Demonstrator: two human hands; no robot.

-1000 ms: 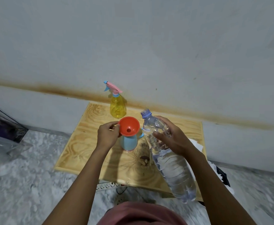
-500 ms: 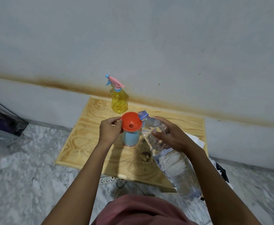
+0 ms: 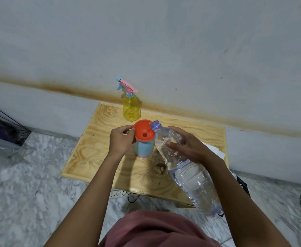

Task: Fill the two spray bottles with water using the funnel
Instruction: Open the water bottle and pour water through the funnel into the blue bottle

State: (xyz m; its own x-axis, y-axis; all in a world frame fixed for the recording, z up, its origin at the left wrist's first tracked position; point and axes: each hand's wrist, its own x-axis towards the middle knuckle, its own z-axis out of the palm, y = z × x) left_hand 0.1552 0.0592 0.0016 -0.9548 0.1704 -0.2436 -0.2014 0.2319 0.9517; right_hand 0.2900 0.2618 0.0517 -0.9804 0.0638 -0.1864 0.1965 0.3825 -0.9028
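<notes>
Pinching round orange plastic funnel (image 3: 141,130) atop blue spray bottle (image 3: 144,149) with left hand (image 3: 121,141); gripping tilted clear water bottle (image 3: 190,180) beside funnel with right hand (image 3: 189,148).

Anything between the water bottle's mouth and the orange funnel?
Nothing visible. The clear plastic water bottle in the right hand tilts, mouth at the rim of the orange plastic funnel; the left hand pinches the opposite rim.

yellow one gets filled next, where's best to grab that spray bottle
Grip the yellow spray bottle at its narrow neck, just under the blue collar, coming from the near side. It stands upright close to the wall, so the far side is likely blocked. The body widens below the neck, and the pink trigger head juts left.
</notes>
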